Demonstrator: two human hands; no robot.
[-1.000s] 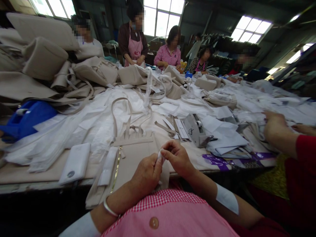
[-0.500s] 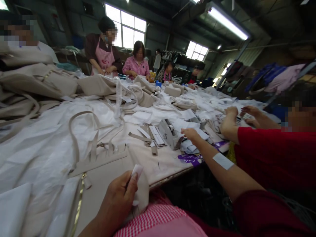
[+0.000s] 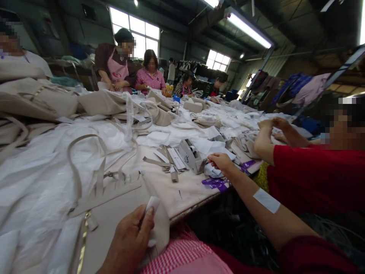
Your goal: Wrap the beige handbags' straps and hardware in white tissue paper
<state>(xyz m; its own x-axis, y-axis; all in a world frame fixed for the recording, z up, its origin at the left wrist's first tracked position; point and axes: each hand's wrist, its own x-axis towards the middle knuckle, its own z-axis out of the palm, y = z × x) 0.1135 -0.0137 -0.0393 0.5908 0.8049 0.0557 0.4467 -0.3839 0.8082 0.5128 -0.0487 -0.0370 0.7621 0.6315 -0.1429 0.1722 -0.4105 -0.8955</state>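
Note:
My left hand (image 3: 132, 232) is closed round a small white piece (image 3: 153, 204), thumb on top, over a beige handbag (image 3: 114, 213) lying on the table. The bag has a looped strap and a gold zip. Farther right, my right hand (image 3: 221, 161) has its fingers pinched together beside a grey tape dispenser (image 3: 191, 156); what they hold, if anything, is too small to make out. A white patch (image 3: 267, 200) is stuck on my right forearm. Beige and white strips (image 3: 176, 159) lie left of the dispenser.
Beige bags (image 3: 34, 95) are piled at the left, with white wrapping (image 3: 42, 175) spread across the table. Purple tape (image 3: 215, 183) marks the table's front edge. A person in a red sleeve (image 3: 308, 175) works close on the right; several people stand or sit across the table.
The whole view has shifted slightly. My right hand has drawn a little down and back towards the dispenser's near side. My left hand keeps the white piece over the bag.

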